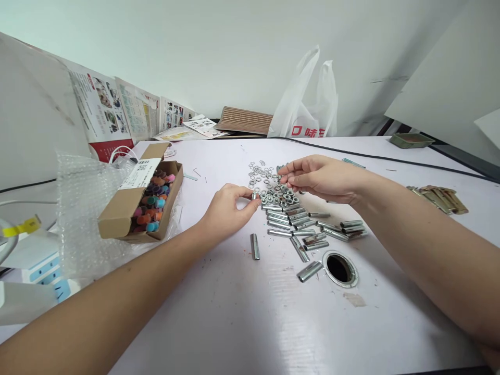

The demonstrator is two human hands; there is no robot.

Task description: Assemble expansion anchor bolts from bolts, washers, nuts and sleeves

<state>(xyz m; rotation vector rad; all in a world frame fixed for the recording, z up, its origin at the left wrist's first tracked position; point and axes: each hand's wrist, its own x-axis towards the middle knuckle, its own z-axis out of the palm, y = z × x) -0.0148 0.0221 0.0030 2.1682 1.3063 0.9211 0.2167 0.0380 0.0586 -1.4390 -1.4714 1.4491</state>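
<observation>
My left hand (230, 211) pinches a small shiny metal piece (255, 196) between thumb and forefinger, at the left edge of a heap of nuts (287, 199). Most of that piece is hidden by the fingers; it looks like the end of a metal sleeve. Over the back of the heap, my right hand (312, 177) has its thumb and fingers closed on a small metal part (278, 170), too covered to name. Loose washers (266, 181) lie between and behind the hands. In front of them are several metal sleeves (279, 233), one sleeve (254, 246) lying apart.
At the left, an open cardboard box (113, 211) of colourful capped pieces rests by bubble wrap (78, 208). A round hole with a metal rim (354, 268) opens in the white table (234, 312). Brass-coloured bolts (441, 199) lie right; a black cable (375, 155) and plastic bag (304, 104) are behind.
</observation>
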